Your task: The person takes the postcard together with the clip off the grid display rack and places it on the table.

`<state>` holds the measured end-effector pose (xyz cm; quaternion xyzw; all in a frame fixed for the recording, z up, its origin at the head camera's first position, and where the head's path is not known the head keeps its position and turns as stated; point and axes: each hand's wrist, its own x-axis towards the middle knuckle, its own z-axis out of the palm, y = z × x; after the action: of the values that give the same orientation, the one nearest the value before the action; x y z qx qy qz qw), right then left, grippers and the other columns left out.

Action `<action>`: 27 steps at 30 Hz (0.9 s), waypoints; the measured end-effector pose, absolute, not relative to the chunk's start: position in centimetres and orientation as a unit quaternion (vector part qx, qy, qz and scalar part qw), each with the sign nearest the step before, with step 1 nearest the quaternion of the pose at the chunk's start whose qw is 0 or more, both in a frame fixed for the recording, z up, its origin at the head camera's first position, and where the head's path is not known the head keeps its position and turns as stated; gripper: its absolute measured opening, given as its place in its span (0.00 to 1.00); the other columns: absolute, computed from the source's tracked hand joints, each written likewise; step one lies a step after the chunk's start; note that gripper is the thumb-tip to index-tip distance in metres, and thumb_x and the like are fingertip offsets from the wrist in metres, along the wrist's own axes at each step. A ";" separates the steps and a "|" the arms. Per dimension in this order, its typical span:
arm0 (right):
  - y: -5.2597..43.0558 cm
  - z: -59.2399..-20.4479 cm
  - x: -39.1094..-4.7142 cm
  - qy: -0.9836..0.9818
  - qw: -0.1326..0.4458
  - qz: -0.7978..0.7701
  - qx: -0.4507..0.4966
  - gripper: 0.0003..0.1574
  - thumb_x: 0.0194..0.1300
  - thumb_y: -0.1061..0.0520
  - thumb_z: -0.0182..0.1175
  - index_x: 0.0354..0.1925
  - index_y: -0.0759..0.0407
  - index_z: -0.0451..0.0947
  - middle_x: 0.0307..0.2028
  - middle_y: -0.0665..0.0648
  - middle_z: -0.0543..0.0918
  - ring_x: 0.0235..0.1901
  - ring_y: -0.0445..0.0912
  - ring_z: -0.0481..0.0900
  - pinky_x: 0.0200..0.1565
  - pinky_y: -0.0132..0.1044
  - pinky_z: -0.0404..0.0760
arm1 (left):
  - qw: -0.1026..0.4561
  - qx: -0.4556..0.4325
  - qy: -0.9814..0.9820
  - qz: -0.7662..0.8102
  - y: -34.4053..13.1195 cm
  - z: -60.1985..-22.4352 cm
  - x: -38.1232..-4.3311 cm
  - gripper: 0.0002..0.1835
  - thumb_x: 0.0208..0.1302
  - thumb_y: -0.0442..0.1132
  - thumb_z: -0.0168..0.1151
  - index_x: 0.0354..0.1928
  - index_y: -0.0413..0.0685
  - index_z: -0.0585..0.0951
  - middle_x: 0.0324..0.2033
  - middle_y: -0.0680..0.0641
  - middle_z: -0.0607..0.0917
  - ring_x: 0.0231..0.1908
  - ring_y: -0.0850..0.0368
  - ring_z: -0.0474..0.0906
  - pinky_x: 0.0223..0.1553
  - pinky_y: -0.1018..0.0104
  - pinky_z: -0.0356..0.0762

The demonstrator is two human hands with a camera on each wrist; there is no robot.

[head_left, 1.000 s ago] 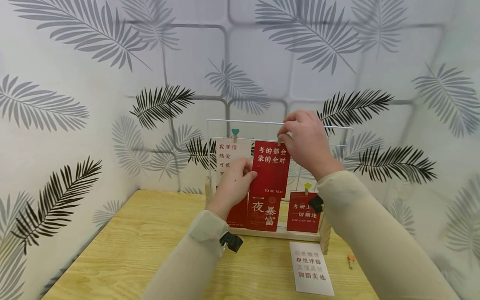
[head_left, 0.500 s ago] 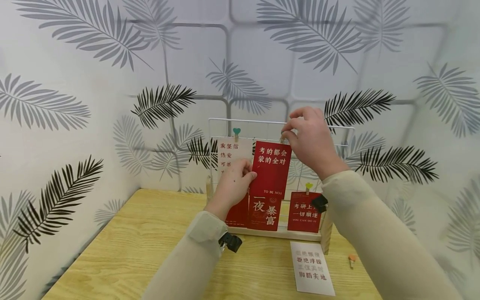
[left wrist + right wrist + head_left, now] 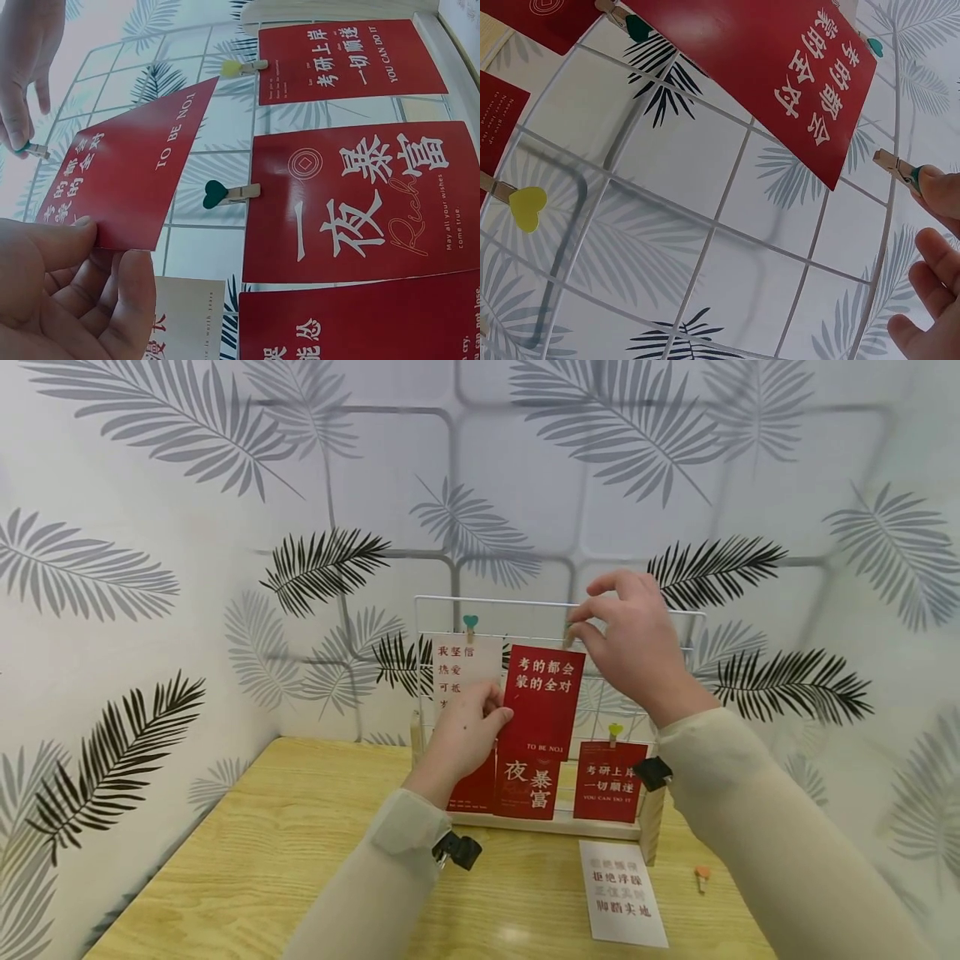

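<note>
Red card (image 3: 543,702) stands upright before the wire rack (image 3: 495,601), long axis running up and down, just to the right of my left hand (image 3: 467,731). I have that hand's thumb and fingers clamped on its left edge. My right hand (image 3: 633,639) is the nearer one to the top right corner; its thumb and fingers are together on a small clothespin (image 3: 897,166), whose wooden tip points toward the card yet stays apart from it. I cannot tell whether that tip touches the wire.
</note>
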<state>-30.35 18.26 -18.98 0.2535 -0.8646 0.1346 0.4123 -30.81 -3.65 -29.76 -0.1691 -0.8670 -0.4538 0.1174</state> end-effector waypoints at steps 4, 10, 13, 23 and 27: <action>18.5 -19.0 -29.9 -0.868 0.404 0.145 0.252 0.04 0.65 0.59 0.70 0.39 0.58 0.89 0.52 0.60 0.76 0.59 0.61 0.65 0.64 0.56 0.62 | 0.119 -0.171 -0.864 -0.459 -3.8 -29.8 -30.3 0.05 0.73 0.40 0.61 0.39 0.52 0.75 0.34 0.50 0.79 0.37 0.53 0.74 0.41 0.59 0.75; 19.0 -19.3 -29.4 -0.871 0.388 0.160 0.256 0.04 0.64 0.61 0.70 0.39 0.59 0.89 0.52 0.59 0.77 0.60 0.60 0.65 0.64 0.56 0.63 | 0.113 -0.172 -0.859 -0.470 -4.0 -30.1 -29.4 0.04 0.73 0.41 0.61 0.41 0.52 0.76 0.33 0.50 0.79 0.33 0.53 0.77 0.38 0.59 0.77; 19.2 -19.5 -29.1 -0.874 0.378 0.161 0.260 0.04 0.64 0.62 0.70 0.39 0.59 0.88 0.52 0.59 0.77 0.61 0.60 0.64 0.64 0.57 0.63 | 0.114 -0.175 -0.859 -0.468 -4.2 -30.4 -29.0 0.04 0.73 0.41 0.61 0.41 0.52 0.76 0.32 0.51 0.79 0.33 0.53 0.75 0.38 0.59 0.76; 20.2 -20.5 -28.7 -0.875 0.366 0.174 0.265 0.05 0.64 0.65 0.69 0.40 0.62 0.88 0.53 0.59 0.78 0.61 0.59 0.65 0.63 0.56 0.63 | 0.074 -0.176 -0.843 -0.502 -4.4 -31.5 -28.4 0.04 0.74 0.40 0.61 0.41 0.52 0.75 0.31 0.48 0.80 0.27 0.52 0.78 0.34 0.59 0.79; 20.8 -20.8 -28.3 -0.874 0.363 0.184 0.265 0.06 0.64 0.66 0.68 0.41 0.62 0.87 0.53 0.59 0.78 0.61 0.59 0.65 0.62 0.57 0.64 | 0.056 -0.176 -0.831 -0.526 -4.4 -31.8 -28.0 0.04 0.73 0.40 0.61 0.43 0.52 0.75 0.32 0.48 0.80 0.29 0.51 0.79 0.35 0.59 0.81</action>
<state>-28.33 20.75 -20.81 0.2650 -0.8741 0.1841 0.3630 -27.96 -4.35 -31.84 -0.1756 -0.8305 -0.5256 0.0559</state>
